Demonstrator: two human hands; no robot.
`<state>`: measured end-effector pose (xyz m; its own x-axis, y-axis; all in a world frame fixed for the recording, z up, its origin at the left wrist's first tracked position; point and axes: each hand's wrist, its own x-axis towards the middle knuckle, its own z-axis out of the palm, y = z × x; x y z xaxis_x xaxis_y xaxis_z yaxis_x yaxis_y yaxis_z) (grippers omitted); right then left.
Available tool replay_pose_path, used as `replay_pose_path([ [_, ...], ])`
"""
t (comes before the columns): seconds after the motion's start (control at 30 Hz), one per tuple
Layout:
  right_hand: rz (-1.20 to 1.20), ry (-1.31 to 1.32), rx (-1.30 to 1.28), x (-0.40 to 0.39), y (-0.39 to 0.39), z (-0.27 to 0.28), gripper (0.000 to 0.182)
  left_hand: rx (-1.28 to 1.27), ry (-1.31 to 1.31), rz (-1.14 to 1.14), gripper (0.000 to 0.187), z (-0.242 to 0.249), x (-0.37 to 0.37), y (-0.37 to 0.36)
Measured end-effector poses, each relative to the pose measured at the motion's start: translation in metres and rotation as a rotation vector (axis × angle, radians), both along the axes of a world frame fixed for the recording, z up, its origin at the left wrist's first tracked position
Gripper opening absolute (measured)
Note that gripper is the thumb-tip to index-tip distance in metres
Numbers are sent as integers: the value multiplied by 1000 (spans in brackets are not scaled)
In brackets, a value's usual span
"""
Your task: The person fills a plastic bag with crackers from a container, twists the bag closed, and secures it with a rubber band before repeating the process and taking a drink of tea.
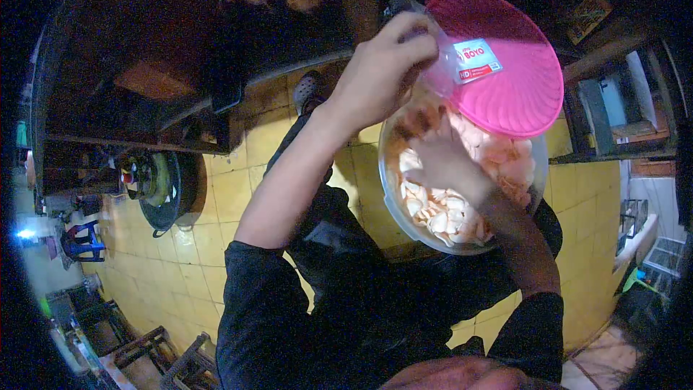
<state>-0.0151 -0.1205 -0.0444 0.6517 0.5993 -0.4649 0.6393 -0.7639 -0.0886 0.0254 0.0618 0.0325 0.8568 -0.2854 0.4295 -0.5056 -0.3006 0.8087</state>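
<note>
Far left: blue plastic stool point(86, 242) on yellow tile floor point(238, 245). Left of center: black basin point(189, 188). Upper center: left hand point(386, 65), fingers curled, pinching clear plastic bag point(439, 78). Right of center: round translucent tub point(392, 202) holding pale chips point(453, 218); right hand point(444, 155) down inside tub among chips, motion-blurred, cannot tell whether fingers grip any. Upper right: pink ridged lid point(523, 36), overlapping tub's upper edge; "BOYO" label point(475, 60) in front of or on it.
</note>
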Motion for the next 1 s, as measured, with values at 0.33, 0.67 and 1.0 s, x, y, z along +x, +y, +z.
replay_pose_path([
  [0.33,-32,60,381,-28,-16,-16,43,376,-240,-59,23,-7,2,-11],
  [0.67,-343,273,816,-7,-60,64,48,315,-201,44,32,-13,-2,-22],
  [1.0,-720,667,1305,8,-83,73,55,81,335,-86,41,-19,-20,-52],
])
